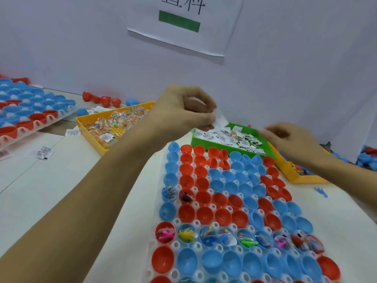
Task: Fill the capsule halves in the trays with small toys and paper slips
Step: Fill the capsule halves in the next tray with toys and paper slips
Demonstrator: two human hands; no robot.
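A white tray [191, 247] in front of me holds many red and blue capsule halves. One near row has small toys in it, such as a yellow one [186, 235]. A blue half [170, 193] at the left edge holds a paper slip. My left hand [183, 111] is raised above the far end of the tray, fingers curled, pinching white paper slips [219, 117]. My right hand [285, 137], blurred, reaches over the green tray [201, 141] of folded paper slips [230, 136]; whether it holds anything is not clear.
A yellow tray [89, 123] of wrapped small toys lies at the left rear. Another yellow tray [302, 177] sits at the right under my forearm. A second capsule tray [30, 127] lies far left. Loose capsule halves [102, 99] and slips [42, 152] lie about. A wall stands close behind.
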